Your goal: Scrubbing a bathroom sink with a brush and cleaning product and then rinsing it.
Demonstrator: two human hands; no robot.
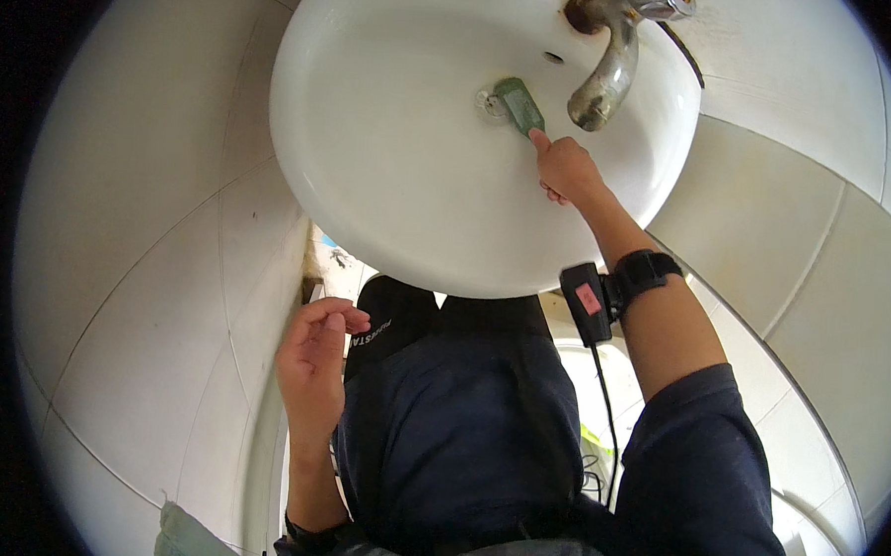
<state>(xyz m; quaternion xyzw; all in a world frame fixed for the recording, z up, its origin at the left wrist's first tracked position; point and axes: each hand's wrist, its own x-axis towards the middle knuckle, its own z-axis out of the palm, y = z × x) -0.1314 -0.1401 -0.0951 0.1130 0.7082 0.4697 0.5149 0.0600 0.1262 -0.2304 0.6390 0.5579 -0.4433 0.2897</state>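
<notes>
My right hand (567, 170) is closed round the handle of a green scrub brush (520, 104), thumb lying along it. The brush's flat head is in the white washbasin (401, 167), beside the drain (490, 103) and partly over it. Its underside is hidden. My left hand (316, 354) is held near my body, below the basin's front rim, fingers loosely bent and apart from the thumb, with nothing in it.
A worn metal tap (609, 71) curves over the basin just right of the brush. A small black box (587, 304) is strapped to my right wrist, its cable (605, 404) hanging down. Tiled walls (137, 294) stand close on both sides.
</notes>
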